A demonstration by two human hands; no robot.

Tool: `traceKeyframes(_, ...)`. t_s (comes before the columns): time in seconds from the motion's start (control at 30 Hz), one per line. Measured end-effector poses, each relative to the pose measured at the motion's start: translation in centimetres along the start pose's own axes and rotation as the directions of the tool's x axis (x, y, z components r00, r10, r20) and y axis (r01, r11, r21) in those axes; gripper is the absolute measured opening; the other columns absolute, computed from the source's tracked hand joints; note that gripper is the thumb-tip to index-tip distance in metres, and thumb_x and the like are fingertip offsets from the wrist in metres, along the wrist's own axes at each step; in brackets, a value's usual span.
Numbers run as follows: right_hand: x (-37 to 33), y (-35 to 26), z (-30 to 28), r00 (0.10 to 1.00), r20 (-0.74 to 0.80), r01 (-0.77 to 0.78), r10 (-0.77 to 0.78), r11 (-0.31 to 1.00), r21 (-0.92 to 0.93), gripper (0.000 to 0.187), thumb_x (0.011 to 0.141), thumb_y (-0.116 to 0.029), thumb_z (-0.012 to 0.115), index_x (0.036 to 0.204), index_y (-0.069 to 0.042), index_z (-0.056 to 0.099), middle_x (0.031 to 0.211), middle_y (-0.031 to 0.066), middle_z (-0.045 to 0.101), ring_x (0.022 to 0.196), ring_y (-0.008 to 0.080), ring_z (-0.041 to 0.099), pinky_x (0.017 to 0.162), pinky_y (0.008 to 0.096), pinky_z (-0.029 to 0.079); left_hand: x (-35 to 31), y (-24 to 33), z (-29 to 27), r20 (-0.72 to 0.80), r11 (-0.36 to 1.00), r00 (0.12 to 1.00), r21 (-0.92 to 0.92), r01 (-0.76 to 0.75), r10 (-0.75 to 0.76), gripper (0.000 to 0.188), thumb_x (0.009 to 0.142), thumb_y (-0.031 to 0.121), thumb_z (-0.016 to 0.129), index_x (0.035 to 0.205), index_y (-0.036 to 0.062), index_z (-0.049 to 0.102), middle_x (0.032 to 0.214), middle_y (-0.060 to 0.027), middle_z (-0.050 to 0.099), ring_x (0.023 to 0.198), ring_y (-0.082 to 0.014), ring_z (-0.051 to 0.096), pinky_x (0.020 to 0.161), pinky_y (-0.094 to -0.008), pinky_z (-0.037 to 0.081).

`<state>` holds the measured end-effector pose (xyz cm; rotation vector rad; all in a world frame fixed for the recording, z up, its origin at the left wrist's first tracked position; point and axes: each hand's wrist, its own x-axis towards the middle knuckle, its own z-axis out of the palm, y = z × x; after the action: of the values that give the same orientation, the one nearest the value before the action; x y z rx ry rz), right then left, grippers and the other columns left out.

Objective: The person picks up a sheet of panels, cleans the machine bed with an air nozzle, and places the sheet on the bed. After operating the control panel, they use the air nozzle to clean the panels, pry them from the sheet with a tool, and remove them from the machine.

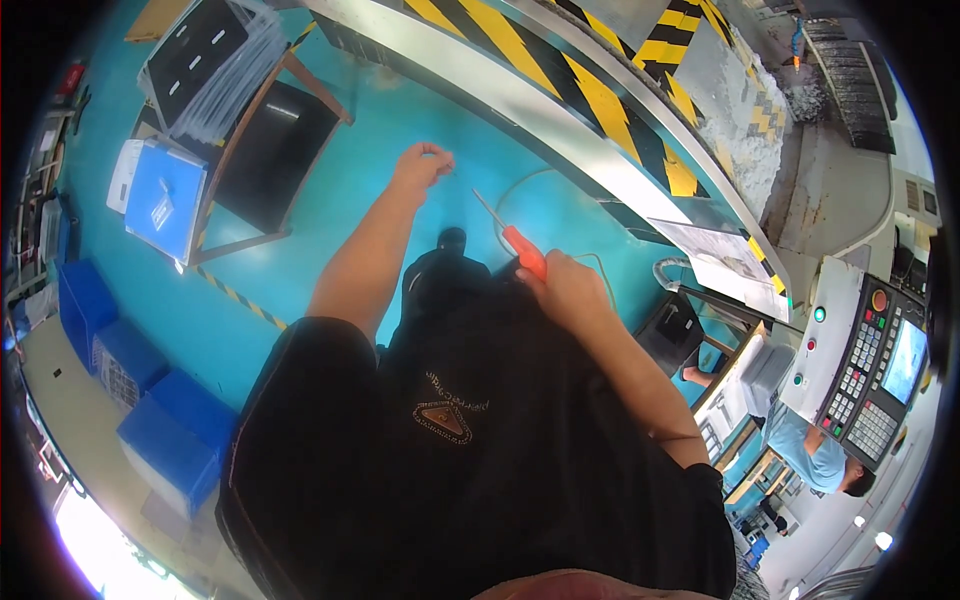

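Note:
My right hand is closed around the handle of an orange air blow gun. Its thin metal nozzle points up and to the left. A thin pale hose loops near the grip and runs along the floor. Just left of the nozzle tip, apart from it, my left hand is raised with its fingers curled in a pinch. Whatever is between those fingertips, if anything, is too small to make out.
Ahead stands a machine edge with yellow-black striped tape. On the right is a control panel with a screen; beyond it, a person in light blue. To the left are a dark-topped table, a blue folder and blue bins.

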<state>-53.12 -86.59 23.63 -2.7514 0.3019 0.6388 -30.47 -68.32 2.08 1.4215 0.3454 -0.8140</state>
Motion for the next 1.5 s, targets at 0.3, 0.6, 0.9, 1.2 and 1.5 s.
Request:
traceKeyframes(0.3,-0.1,0.0,-0.2,1.000,0.011,-0.015,0.015,1.000,0.010,0.050,0.093,-0.050,0.064,0.088,0.000,0.059,0.082,0.0198,0.070,0.075,0.0379,0.070,0.067,0.0460,0.056,0.3,-0.4,0.1,0.020,0.991,0.998,-0.120,0.064,-0.062,0.031,0.087,0.017,0.075,0.108,0.0124,0.053,0.098,-0.0079,0.072,0.092,-0.0176,0.069,0.075,-0.0319,0.046)
traceKeyframes(0.6,0.0,0.3,0.4,1.000,0.005,0.008,-0.009,1.000,0.016,0.051,0.092,-0.050,0.064,0.089,0.000,0.059,0.083,0.0196,0.070,0.076,0.0378,0.070,0.067,0.0459,0.056,0.5,-0.4,-0.7,0.082,0.972,0.989,-0.189,0.140,-0.126,0.017,0.095,0.013,0.066,0.107,0.0149,0.054,0.103,-0.0083,0.072,0.099,-0.0230,0.070,0.081,-0.0367,0.050)
traceKeyframes(0.9,-0.2,0.3,0.6,0.999,-0.022,0.040,-0.040,0.999,0.011,0.049,0.092,-0.049,0.066,0.088,0.000,0.058,0.082,0.0194,0.069,0.075,0.0374,0.070,0.066,0.0454,0.056,-0.4,-0.1,-0.9,0.070,0.964,0.987,-0.214,0.156,-0.144,0.017,0.095,0.012,0.066,0.107,0.0157,0.055,0.103,-0.0074,0.072,0.096,-0.0222,0.071,0.079,-0.0352,0.051)
traceKeyframes(1.2,-0.3,0.2,0.5,0.999,-0.021,0.028,-0.027,0.999,0.022,0.050,0.092,-0.049,0.065,0.088,0.000,0.059,0.082,0.0198,0.069,0.076,0.0378,0.070,0.067,0.0456,0.056,-0.3,0.0,-0.6,0.017,0.985,0.996,-0.143,0.093,-0.092,0.024,0.088,0.017,0.074,0.104,0.0130,0.057,0.100,-0.0064,0.072,0.093,-0.0176,0.070,0.076,-0.0323,0.048)
traceKeyframes(1.5,-0.7,0.1,0.6,1.000,-0.013,0.010,-0.010,1.000,0.023,0.050,0.092,-0.049,0.065,0.090,0.000,0.060,0.084,0.0199,0.070,0.077,0.0378,0.070,0.069,0.0459,0.056,-0.6,-0.3,0.5,-0.075,1.000,0.997,0.003,0.002,-0.002,0.029,0.083,0.019,0.080,0.099,0.0108,0.058,0.090,-0.0070,0.070,0.085,-0.0162,0.068,0.061,-0.0262,0.040)
